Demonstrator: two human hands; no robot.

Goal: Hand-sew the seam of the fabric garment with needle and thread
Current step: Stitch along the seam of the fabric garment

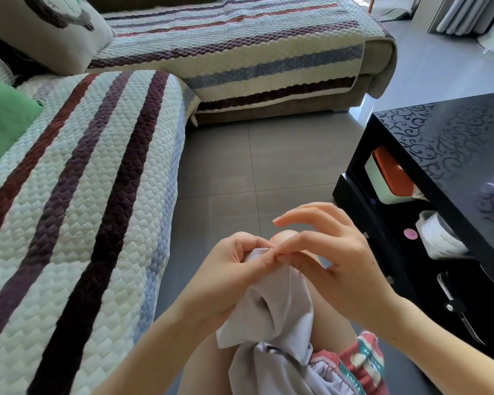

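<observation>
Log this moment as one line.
left hand: grips bunched white garment | right hand: thumb and forefinger pinch garment's top fold | needle, thread: not visible

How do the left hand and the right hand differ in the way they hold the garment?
The left hand grips the bunched garment with its fingers curled round it; the right hand only pinches its top edge with thumb and forefinger. The left hand's fingers lie close together; the right hand's other fingers are spread and raised. Both meet at that top edge.
</observation>
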